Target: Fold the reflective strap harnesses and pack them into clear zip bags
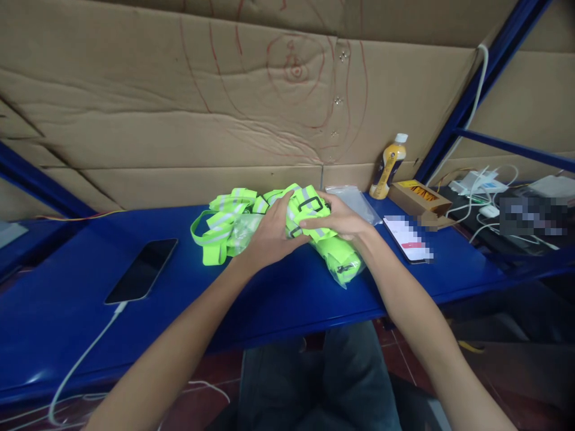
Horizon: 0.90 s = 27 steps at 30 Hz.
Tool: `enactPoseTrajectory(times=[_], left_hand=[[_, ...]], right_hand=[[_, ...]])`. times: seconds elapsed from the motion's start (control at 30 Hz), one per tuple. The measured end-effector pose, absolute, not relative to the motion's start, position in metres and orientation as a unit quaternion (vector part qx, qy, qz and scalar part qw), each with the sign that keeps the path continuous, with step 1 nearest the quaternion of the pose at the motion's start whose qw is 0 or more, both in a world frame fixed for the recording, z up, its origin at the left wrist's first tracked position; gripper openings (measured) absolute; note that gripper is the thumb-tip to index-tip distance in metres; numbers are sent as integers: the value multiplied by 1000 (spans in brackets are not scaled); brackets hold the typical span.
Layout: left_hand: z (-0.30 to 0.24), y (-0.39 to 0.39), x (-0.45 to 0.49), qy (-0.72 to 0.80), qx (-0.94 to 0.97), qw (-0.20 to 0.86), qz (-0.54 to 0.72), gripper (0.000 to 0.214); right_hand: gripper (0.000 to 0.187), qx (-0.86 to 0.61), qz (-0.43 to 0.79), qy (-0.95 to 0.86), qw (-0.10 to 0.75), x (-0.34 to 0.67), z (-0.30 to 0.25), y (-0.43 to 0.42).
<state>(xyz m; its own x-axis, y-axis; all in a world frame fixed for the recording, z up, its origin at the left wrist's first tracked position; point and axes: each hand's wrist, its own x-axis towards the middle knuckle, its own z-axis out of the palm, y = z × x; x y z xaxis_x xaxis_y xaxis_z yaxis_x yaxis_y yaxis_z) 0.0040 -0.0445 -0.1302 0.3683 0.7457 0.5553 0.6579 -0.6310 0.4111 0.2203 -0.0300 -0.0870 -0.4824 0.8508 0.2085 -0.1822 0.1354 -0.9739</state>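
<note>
Between my two hands is a folded bundle of neon yellow-green reflective strap with silver bands and a black buckle. My left hand grips it from the left, thumb along the near side. From the right, my right hand holds it, thumb on the front and the other fingers partly hidden behind. More reflective straps lie loosely to the left, with crinkled clear plastic by them. Under and in front of my right hand, a similar strap roll in a clear bag rests on the blue table.
A dark phone on a white cable lies left; another phone with a lit screen lies right. Behind are a flat clear bag, a drink bottle and an open cardboard box. A cardboard wall backs the table.
</note>
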Motion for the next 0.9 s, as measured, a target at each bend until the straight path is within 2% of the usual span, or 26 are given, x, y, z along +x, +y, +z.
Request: enactPoseTrajectory(times=[0.13, 0.33, 0.47, 0.57, 0.73, 0.77, 0.9], left_hand=[[-124, -46, 3, 386, 851, 24, 357, 131], [-127, -47, 4, 354, 877, -81, 314, 112], [-132, -49, 9, 368, 872, -56, 317, 122], [-136, -50, 14, 368, 867, -19, 336, 124], [-136, -45, 16, 424, 806, -43, 412, 132], [-136, -43, 16, 441, 789, -66, 422, 128], [-135, -41, 14, 453, 780, -132, 411, 87]], right_hand=[[60, -274, 653, -563, 427, 220, -89, -27], [54, -316, 632, -573, 415, 227, -87, -23], [43, -313, 590, -636, 388, 229, -84, -27], [45, -313, 534, -689, 376, 226, -83, -29], [50, -289, 502, -682, 447, 216, -88, -29], [49, -282, 504, -671, 465, 213, -90, -28], [47, -273, 451, -678, 512, 204, -96, -26]])
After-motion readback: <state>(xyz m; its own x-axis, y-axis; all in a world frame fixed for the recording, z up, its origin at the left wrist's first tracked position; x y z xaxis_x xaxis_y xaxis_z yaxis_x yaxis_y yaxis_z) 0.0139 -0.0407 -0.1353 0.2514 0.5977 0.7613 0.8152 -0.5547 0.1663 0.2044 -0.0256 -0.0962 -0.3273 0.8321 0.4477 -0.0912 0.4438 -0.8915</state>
